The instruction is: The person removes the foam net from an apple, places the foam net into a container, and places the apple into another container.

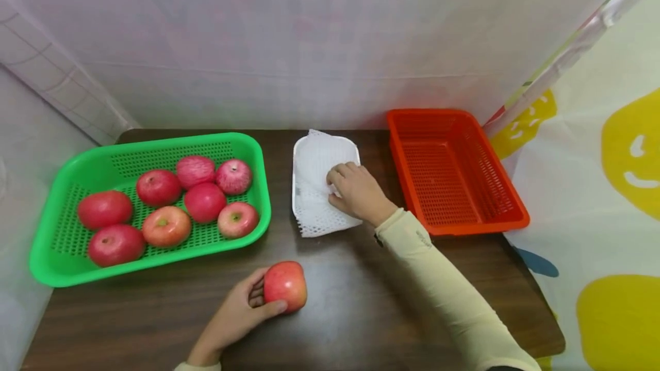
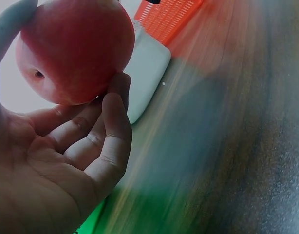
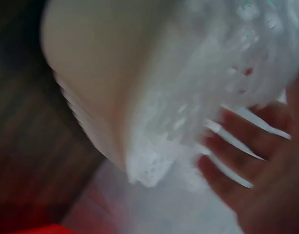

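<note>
A red apple (image 1: 285,286) is in my left hand (image 1: 239,314), gripped between thumb and curled fingers above the front of the table. The left wrist view shows the apple (image 2: 76,53) close up, a small dark hollow facing the camera. Beyond it, my right hand (image 1: 358,190) reaches over the white foam netting (image 1: 322,182), its fingertips at the netting's right side. This netting lies on a white tray (image 1: 350,146) and hangs over the tray's front edge. In the blurred right wrist view, spread fingers (image 3: 242,146) meet the netting (image 3: 188,87); the thumb is hidden there.
On the left stands a green basket (image 1: 260,188) with several red apples (image 1: 167,226) inside. An orange-red basket (image 1: 476,228) stands on the right, near the back edge of the dark wooden table (image 1: 340,325). White sheeting (image 1: 309,44) hangs behind the table.
</note>
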### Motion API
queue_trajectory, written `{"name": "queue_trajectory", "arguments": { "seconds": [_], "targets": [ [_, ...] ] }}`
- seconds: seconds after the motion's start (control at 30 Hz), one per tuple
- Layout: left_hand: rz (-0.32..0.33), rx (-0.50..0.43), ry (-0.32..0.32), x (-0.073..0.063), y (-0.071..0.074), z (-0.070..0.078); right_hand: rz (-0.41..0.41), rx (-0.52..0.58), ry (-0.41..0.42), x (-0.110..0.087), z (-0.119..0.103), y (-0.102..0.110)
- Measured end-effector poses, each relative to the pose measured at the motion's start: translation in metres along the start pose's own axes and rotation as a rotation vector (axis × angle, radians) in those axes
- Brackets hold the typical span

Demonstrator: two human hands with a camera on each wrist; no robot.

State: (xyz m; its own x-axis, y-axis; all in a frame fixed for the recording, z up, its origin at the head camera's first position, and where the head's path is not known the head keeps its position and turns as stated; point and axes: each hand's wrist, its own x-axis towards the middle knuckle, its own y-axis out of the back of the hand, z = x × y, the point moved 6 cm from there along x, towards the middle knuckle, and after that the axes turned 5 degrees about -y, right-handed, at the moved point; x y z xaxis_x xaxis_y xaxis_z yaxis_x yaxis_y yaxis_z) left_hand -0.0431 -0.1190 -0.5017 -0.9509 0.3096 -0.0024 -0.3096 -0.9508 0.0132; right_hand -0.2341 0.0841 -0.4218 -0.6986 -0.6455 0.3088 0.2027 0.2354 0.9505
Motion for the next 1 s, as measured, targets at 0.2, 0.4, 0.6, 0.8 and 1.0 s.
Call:
{"name": "queue_trajectory", "arguments": {
  "seconds": [0.2,0.4,0.6,0.8,1.0],
  "targets": [
    [0.001,0.006,-0.016,0.001,0.001,-0.001,-0.228,0.016,0.004,-0.006,0.001,-0.022],
    [0.005,0.012,-0.003,0.001,0.001,0.001,-0.072,0.005,0.041,-0.008,-0.002,0.02],
    [0.006,0.026,0.003,0.002,0.0,0.003,0.092,0.0,0.045,-0.018,-0.007,0.063],
    [0.036,0.042,-0.015,0.001,0.003,0.01,0.17,0.057,0.017,-0.042,-0.011,0.079],
    [0.071,0.21,-0.126,-0.002,0.037,0.058,0.179,0.123,-0.01,-0.06,-0.007,0.078]
  ]
}}
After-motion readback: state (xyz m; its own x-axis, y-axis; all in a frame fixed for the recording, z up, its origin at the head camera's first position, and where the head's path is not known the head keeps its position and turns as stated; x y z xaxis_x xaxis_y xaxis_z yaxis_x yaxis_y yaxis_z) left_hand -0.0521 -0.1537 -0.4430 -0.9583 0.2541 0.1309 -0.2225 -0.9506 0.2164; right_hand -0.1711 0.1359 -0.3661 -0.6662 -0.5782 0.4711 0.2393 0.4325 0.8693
